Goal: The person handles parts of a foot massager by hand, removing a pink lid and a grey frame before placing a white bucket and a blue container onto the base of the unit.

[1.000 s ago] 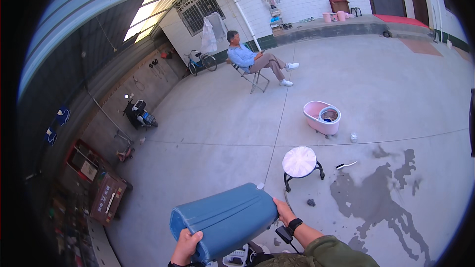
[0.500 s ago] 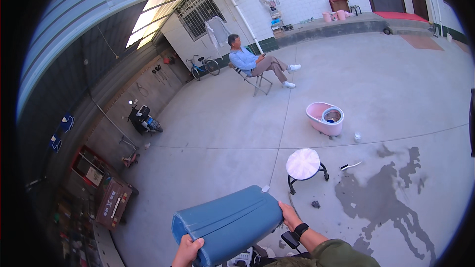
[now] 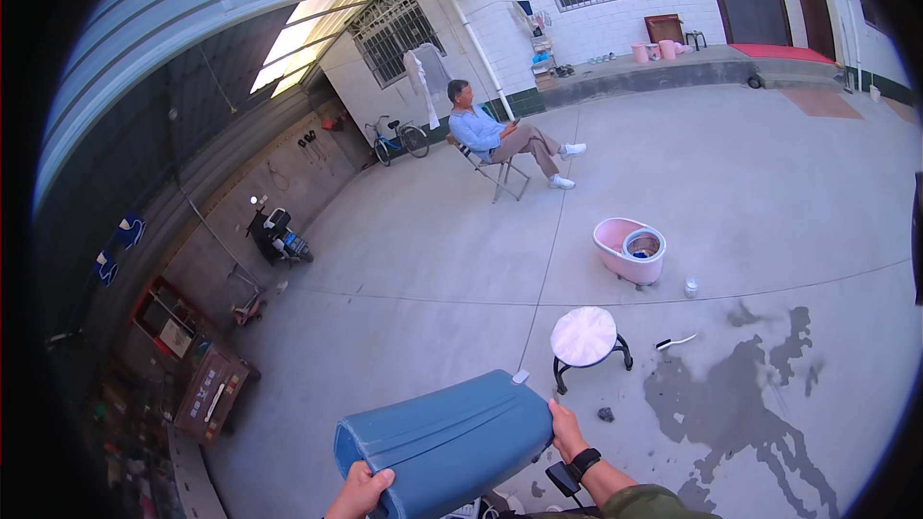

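A blue plastic bin point(image 3: 447, 442) lies tilted on its side in the air before me. My left hand point(image 3: 361, 491) grips its rim at the open end, thumb on the outer wall. At the opposite end my right hand point(image 3: 567, 430) holds the bin by its base, a black band on that wrist; some of these fingers are hidden behind it. Beyond the right hand stands a round stool point(image 3: 586, 337) with a white cover and black legs. A dark crumpled lump point(image 3: 605, 414) lies on the concrete near the stool.
A brush point(image 3: 675, 341) lies beside a wet patch point(image 3: 716, 404) at right. Farther off stand a pink mop bucket point(image 3: 629, 252) and a small white container point(image 3: 691, 288). A seated person point(image 3: 490, 137) is at the back. A scooter point(image 3: 279, 234) and a brown cart point(image 3: 213, 390) line the left side.
The courtyard has shifted slightly down in the picture as my view tilts up a little. Both hands keep their hold on the bin, which has turned slightly.
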The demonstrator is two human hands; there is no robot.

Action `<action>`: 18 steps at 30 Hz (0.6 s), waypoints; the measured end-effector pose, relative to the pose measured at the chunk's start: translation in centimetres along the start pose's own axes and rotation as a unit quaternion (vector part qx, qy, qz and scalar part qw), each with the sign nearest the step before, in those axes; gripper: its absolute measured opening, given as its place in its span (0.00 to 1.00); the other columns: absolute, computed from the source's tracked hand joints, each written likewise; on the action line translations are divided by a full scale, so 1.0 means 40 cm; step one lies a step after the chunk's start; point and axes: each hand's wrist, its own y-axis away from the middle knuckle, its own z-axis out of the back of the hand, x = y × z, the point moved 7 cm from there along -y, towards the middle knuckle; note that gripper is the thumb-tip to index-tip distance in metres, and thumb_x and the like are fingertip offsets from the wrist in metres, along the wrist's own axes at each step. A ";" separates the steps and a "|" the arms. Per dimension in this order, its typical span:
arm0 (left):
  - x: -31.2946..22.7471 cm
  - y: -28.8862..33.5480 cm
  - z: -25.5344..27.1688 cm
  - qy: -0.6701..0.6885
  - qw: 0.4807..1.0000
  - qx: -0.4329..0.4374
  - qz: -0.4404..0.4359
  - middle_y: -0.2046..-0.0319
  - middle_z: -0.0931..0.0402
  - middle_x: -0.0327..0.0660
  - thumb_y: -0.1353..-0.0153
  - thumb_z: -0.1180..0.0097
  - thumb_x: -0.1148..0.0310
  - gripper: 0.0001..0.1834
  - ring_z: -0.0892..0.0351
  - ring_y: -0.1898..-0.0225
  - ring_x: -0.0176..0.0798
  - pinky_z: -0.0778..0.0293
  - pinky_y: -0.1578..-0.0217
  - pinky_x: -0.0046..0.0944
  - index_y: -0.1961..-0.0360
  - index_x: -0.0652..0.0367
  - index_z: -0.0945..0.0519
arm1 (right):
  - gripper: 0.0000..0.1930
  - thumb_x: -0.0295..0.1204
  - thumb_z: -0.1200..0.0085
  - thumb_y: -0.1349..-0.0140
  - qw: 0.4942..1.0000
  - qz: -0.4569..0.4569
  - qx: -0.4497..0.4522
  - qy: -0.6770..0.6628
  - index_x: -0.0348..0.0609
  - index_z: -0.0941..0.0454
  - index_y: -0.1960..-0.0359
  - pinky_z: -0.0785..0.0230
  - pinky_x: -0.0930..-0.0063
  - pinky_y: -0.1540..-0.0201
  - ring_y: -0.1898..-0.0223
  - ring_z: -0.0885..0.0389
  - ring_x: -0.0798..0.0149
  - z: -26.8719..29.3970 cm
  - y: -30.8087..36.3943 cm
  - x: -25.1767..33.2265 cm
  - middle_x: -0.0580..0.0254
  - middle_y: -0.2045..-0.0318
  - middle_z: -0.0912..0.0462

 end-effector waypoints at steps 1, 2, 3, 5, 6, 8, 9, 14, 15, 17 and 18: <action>0.006 0.004 0.002 0.000 1.000 0.001 0.000 0.58 0.29 0.46 0.54 0.45 0.59 0.31 0.31 0.56 0.39 0.35 0.55 0.36 0.54 0.74 0.33 | 0.17 0.37 0.62 0.37 1.000 0.000 -0.001 0.000 0.32 0.29 0.63 0.35 0.76 0.64 0.68 0.28 0.69 -0.001 0.008 0.005 0.59 0.69 0.24; 0.008 0.010 0.005 -0.002 1.000 -0.002 -0.008 0.58 0.29 0.46 0.54 0.45 0.59 0.31 0.31 0.56 0.39 0.35 0.55 0.37 0.54 0.74 0.33 | 0.17 0.37 0.62 0.37 1.000 0.002 -0.009 -0.003 0.32 0.29 0.64 0.35 0.76 0.64 0.69 0.28 0.70 0.001 0.014 0.012 0.59 0.69 0.24; 0.008 0.014 0.006 -0.004 1.000 -0.005 -0.015 0.58 0.29 0.46 0.54 0.46 0.58 0.31 0.31 0.56 0.39 0.35 0.55 0.37 0.54 0.74 0.33 | 0.17 0.37 0.62 0.37 1.000 0.004 -0.017 -0.007 0.32 0.29 0.64 0.35 0.76 0.64 0.69 0.28 0.70 0.002 0.020 0.017 0.60 0.69 0.24; -0.017 0.017 -0.014 -0.027 0.999 0.020 -0.012 0.57 0.30 0.47 0.54 0.46 0.59 0.32 0.31 0.56 0.40 0.35 0.55 0.37 0.53 0.75 0.34 | 0.17 0.37 0.62 0.37 1.000 0.015 -0.026 0.003 0.32 0.29 0.64 0.35 0.76 0.64 0.69 0.28 0.70 0.015 0.020 0.023 0.59 0.69 0.24; -0.023 0.018 -0.027 -0.050 0.998 0.045 -0.010 0.57 0.30 0.47 0.54 0.46 0.59 0.32 0.31 0.56 0.40 0.35 0.55 0.37 0.53 0.75 0.35 | 0.17 0.37 0.62 0.37 0.999 0.026 -0.033 0.012 0.33 0.29 0.64 0.36 0.76 0.64 0.68 0.28 0.70 0.024 0.022 0.028 0.59 0.69 0.24; 0.016 0.005 -0.002 -0.028 0.999 0.036 0.007 0.56 0.30 0.47 0.54 0.45 0.59 0.33 0.31 0.56 0.40 0.35 0.55 0.37 0.53 0.75 0.35 | 0.17 0.37 0.62 0.38 0.999 0.020 -0.029 0.016 0.33 0.29 0.64 0.36 0.76 0.64 0.68 0.28 0.70 0.023 0.025 0.031 0.60 0.69 0.25; 0.043 -0.003 0.011 -0.006 0.999 0.028 0.022 0.56 0.31 0.48 0.54 0.45 0.59 0.33 0.31 0.55 0.40 0.35 0.55 0.37 0.52 0.75 0.36 | 0.17 0.38 0.62 0.38 0.999 0.016 -0.026 0.019 0.33 0.29 0.64 0.36 0.77 0.64 0.68 0.29 0.70 0.021 0.026 0.034 0.60 0.69 0.25; 0.113 -0.013 0.042 0.066 0.997 0.020 0.020 0.56 0.31 0.47 0.53 0.45 0.59 0.32 0.31 0.55 0.40 0.36 0.54 0.38 0.53 0.73 0.35 | 0.17 0.37 0.61 0.38 1.000 0.001 -0.027 -0.002 0.33 0.29 0.66 0.36 0.77 0.65 0.70 0.30 0.71 0.009 0.055 0.057 0.61 0.71 0.25; 0.120 -0.013 0.046 0.058 0.998 0.028 0.009 0.56 0.30 0.47 0.52 0.46 0.59 0.31 0.32 0.55 0.39 0.36 0.54 0.38 0.53 0.73 0.34 | 0.17 0.37 0.61 0.38 0.999 0.012 -0.039 -0.012 0.32 0.28 0.68 0.37 0.77 0.67 0.72 0.30 0.72 0.009 0.059 0.065 0.62 0.72 0.26; 0.101 -0.011 0.038 0.038 0.999 0.033 0.003 0.56 0.30 0.47 0.52 0.46 0.58 0.31 0.32 0.55 0.39 0.36 0.54 0.38 0.53 0.73 0.34 | 0.17 0.38 0.61 0.38 0.999 0.025 -0.042 -0.006 0.32 0.28 0.67 0.37 0.77 0.65 0.71 0.30 0.71 0.021 0.048 0.069 0.61 0.72 0.25; 0.089 -0.009 0.033 0.016 0.999 0.039 -0.005 0.57 0.30 0.47 0.52 0.45 0.58 0.32 0.32 0.55 0.39 0.36 0.54 0.38 0.53 0.73 0.34 | 0.18 0.38 0.61 0.38 0.998 0.040 -0.044 -0.002 0.32 0.28 0.66 0.37 0.76 0.63 0.70 0.30 0.71 0.027 0.045 0.073 0.61 0.71 0.25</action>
